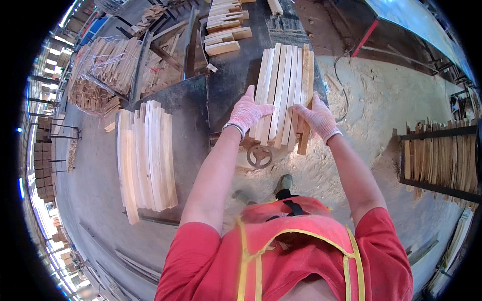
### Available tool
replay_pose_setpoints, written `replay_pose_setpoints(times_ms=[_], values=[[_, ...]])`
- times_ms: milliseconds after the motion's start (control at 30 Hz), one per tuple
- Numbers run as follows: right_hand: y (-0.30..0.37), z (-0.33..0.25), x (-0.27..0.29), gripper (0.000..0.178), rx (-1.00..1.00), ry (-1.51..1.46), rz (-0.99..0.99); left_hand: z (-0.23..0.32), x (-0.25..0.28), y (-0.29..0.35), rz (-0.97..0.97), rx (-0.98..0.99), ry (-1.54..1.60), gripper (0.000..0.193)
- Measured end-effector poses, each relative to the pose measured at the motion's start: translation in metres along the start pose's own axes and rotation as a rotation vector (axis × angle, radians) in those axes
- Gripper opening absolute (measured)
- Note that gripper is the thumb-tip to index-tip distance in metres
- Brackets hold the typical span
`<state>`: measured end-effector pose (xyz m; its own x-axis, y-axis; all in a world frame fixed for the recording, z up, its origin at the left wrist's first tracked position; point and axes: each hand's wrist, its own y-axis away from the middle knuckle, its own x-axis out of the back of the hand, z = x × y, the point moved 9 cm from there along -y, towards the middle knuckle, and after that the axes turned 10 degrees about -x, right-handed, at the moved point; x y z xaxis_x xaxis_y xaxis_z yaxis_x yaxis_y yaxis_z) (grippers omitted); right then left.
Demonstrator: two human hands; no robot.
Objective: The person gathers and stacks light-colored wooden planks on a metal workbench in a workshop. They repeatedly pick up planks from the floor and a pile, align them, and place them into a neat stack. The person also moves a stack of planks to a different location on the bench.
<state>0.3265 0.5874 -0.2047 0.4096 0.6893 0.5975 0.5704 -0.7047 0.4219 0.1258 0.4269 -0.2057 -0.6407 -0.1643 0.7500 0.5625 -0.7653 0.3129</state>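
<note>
Pale slats (pixel 283 85) lie side by side on the dark table (pixel 231 75), your left hand (pixel 247 111) and right hand (pixel 318 117) gripping the row's two sides. You look partway: their near ends sit uneven, a stack (pixel 145 160) is already gathered at your left, and blocks (pixel 222 47) beyond seem left to handle.

From my remote screen, part of the table (pixel 231 75) is hidden under the slats (pixel 283 90); I see far boards (pixel 222 48) cropped by the top edge, the vest (pixel 248 251) by the bottom, the left shoe (pixel 243 196) blurred
</note>
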Motion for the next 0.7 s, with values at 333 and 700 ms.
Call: replay_pose_setpoints(times_ms=[333, 700], values=[[-0.007, 0.009, -0.002, 0.097, 0.028, 0.037, 0.063, -0.009, 0.007, 0.015, 0.156, -0.071, 0.986, 0.076], [-0.012, 0.013, -0.01, 0.114, -0.046, 0.129, 0.027, 0.002, -0.033, 0.045, -0.322, 0.016, 2.227, 0.079]])
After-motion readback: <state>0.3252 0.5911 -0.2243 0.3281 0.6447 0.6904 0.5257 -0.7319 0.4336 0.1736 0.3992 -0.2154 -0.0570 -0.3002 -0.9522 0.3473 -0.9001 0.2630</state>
